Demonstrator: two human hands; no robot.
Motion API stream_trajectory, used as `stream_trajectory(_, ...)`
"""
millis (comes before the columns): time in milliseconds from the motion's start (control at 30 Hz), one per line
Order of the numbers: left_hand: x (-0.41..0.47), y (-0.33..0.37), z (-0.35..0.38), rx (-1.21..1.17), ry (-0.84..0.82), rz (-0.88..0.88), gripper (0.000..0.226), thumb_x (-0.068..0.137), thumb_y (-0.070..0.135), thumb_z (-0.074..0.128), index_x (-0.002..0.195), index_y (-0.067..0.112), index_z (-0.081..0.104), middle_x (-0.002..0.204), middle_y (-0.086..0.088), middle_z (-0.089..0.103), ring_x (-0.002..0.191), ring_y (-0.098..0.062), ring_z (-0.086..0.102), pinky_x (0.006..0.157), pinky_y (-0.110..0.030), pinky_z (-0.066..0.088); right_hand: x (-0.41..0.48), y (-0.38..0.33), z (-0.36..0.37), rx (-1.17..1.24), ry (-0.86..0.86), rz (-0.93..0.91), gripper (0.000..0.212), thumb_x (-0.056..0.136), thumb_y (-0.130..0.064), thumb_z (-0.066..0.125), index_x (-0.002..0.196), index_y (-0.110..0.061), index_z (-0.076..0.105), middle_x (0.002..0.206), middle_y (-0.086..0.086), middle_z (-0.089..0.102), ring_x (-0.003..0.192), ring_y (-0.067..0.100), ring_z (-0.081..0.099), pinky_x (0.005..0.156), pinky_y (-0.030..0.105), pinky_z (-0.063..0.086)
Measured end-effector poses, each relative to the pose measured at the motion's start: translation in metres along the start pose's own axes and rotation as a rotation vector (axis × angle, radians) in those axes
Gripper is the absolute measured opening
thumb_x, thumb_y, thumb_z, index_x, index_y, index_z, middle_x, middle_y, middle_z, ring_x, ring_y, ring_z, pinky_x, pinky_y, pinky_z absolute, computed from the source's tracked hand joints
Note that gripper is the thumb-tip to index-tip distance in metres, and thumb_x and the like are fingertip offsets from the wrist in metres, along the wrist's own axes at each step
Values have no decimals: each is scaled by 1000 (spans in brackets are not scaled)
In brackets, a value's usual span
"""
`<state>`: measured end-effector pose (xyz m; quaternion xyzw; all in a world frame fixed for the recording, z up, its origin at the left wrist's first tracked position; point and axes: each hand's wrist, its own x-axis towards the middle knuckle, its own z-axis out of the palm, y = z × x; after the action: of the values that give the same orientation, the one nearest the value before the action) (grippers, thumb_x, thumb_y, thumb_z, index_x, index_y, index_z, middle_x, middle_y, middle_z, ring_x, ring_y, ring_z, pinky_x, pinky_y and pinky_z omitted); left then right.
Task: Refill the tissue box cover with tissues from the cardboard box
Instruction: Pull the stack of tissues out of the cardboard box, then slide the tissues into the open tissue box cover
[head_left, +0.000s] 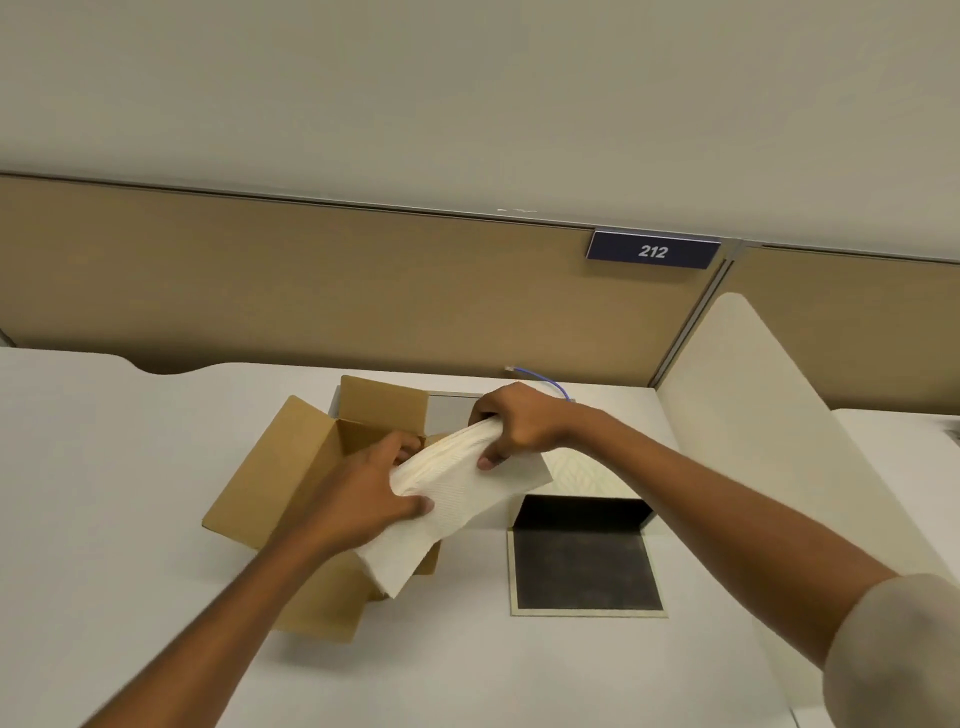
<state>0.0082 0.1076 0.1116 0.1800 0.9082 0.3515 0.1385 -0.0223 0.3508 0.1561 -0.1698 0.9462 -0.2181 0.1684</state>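
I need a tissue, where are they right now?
The tissue stack is mid-frame in the head view, gripped by both hands above the open cardboard box, left of the tissue box cover.

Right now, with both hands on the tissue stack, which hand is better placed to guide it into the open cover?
Probably the right hand: it grips the tissue stack at the end nearest the open tissue box cover. The left hand holds the end over the cardboard box.

You're facing a white desk (130, 467) — tan partition (311, 291) across mid-frame, a "212" sign (653, 251) upper right, pale wall (467, 93) above.
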Motion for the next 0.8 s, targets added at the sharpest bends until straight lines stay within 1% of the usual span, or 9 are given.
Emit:
stream_trajectory(100, 3, 26, 30, 232, -38, 103, 64, 72, 57, 66, 126, 39, 37, 124, 11, 58, 96, -12, 59, 70, -27, 51, -36, 35, 11, 137, -2, 123, 31, 71, -27, 81, 92, -11, 66, 88, -1, 61, 78, 12, 54, 61, 23, 40)
stream_trajectory(200, 4, 40, 60, 449, -41, 187, 77, 76, 65, 56, 139, 35, 24, 135, 9, 53, 102, -16, 60, 74, -23, 49, -61, 62, 24, 274, -10, 237, 28, 71, -26, 82, 89, -12, 67, 85, -2, 61, 76, 10, 56, 60, 18, 43)
stream_trajectory(300, 5, 51, 93, 487, -137, 218, 96, 67, 74, 54, 143, 29, 15, 141, 3, 47, 110, -17, 55, 84, -29, 48, -89, 91, 39, 402, -12, 325, 23, 71, -27, 82, 85, -17, 67, 84, -4, 62, 79, 11, 59, 56, 11, 43)
stream_trajectory(367, 7, 59, 118, 497, -212, 228, 112, 55, 79, 57, 143, 27, 12, 143, 0, 43, 115, -20, 52, 89, -35, 47, -109, 114, 51, 467, -7, 387, 27, 67, -29, 83, 84, -15, 68, 84, -2, 63, 81, 15, 61, 59, 17, 45)
stream_trajectory(433, 12, 64, 141, 516, -266, 252, 121, 48, 79, 60, 143, 25, 11, 142, -2, 43, 115, -23, 52, 89, -37, 47, -126, 135, 64, 543, -1, 437, 33, 61, -31, 82, 83, -9, 69, 81, 0, 65, 78, 17, 62, 62, 22, 47)
stream_trajectory(567, 30, 67, 180, 584, -324, 319, 119, 46, 71, 69, 140, 21, 17, 127, -3, 52, 103, -23, 55, 81, -38, 50, -147, 170, 88, 684, 30, 523, 40, 57, -28, 82, 85, -2, 70, 81, 5, 66, 78, 19, 64, 65, 27, 48)
stream_trajectory(667, 44, 64, 204, 622, -370, 337, 108, 48, 64, 74, 135, 19, 26, 119, -2, 54, 96, -22, 56, 72, -34, 46, -153, 190, 107, 826, 14, 556, 25, 61, -18, 82, 80, -6, 70, 79, 3, 69, 77, 21, 67, 62, 25, 50)
stream_trajectory(700, 49, 61, 210, 619, -387, 330, 105, 49, 62, 75, 134, 19, 28, 118, -2, 55, 95, -22, 56, 70, -34, 44, -153, 195, 113, 878, 10, 557, 23, 63, -14, 81, 83, -7, 72, 82, 4, 72, 82, 23, 69, 64, 25, 52)
stream_trajectory(800, 63, 50, 223, 579, -420, 293, 106, 51, 58, 76, 136, 19, 27, 119, -4, 56, 95, -22, 57, 72, -32, 45, -146, 210, 127, 990, 13, 551, 32, 65, -6, 79, 97, -9, 73, 98, 6, 74, 95, 24, 70, 74, 28, 54)
